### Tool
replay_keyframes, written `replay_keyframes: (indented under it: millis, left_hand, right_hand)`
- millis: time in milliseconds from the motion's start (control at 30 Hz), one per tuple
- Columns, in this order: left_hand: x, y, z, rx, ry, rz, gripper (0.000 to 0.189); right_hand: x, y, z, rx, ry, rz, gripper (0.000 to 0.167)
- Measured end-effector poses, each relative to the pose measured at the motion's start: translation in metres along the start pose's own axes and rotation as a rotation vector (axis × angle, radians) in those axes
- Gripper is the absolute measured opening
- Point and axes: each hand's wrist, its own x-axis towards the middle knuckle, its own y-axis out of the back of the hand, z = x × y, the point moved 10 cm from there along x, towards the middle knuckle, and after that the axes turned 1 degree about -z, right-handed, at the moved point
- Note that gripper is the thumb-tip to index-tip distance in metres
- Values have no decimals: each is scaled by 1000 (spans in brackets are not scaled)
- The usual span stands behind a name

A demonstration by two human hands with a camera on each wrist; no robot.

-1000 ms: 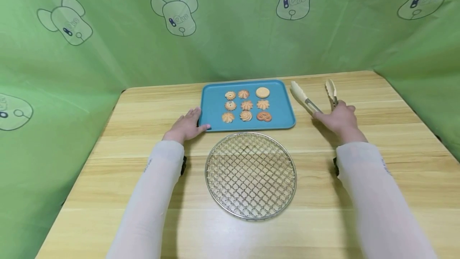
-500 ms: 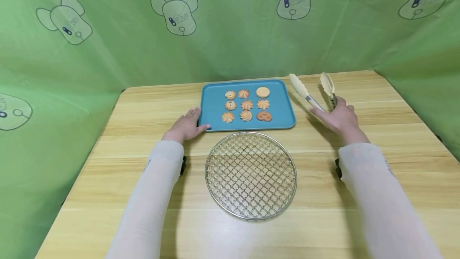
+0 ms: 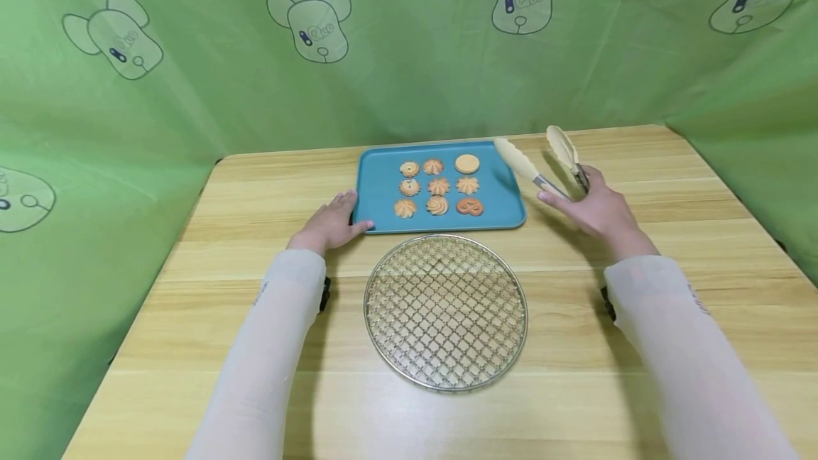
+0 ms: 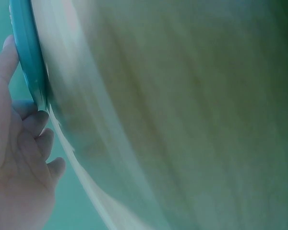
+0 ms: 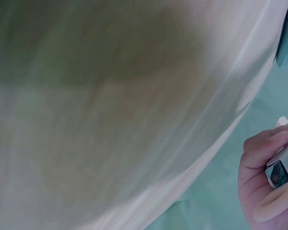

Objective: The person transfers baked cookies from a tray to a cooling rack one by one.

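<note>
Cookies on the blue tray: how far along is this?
Done: the right hand holds the tongs, and the left hand touches the blue tray. In hand: the tongs are spread near the tray's right side. Remaining, probably: moving the cookies; all nine lie on the tray, none between the tongs' tips.

Over the tray [image 3: 377,187] you have bare strips to either side of the cookies [image 3: 438,187], but their own gaps are narrow, your left hand [image 3: 327,224] blocks the near left corner, and one tip of the tongs [image 3: 517,160] in your right hand [image 3: 603,211] overlaps the far right corner in the head view. The wire rack [image 3: 446,311] crowds the tray's near edge, and the curtain [image 3: 409,91] walls off the back. Your widest room is bare table [image 3: 569,332] between the rack and your right forearm.
</note>
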Motion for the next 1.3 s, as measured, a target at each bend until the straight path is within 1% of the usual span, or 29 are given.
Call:
replay_keyframes:
  millis: [233,567,867,1100,1300]
  left_hand:
    - [0,0,0,-7,-3,-3,84]
    - [0,0,0,0,-5,-5,85]
    - [-2,0,1,-2,-6,-5,84]
    - [-2,1,3,4,-17,1,83]
    - [-1,1,3,2,-14,2,83]
  right_hand:
    - [-1,-1,-4,-24,19,-32,117]
    - [-1,3,-5,-65,42,-50,113]
    - [-2,3,-8,-72,79,-87,116]
    - [-2,0,-16,-141,120,-112,114]
    - [-4,-3,-26,-207,167,-122,107]
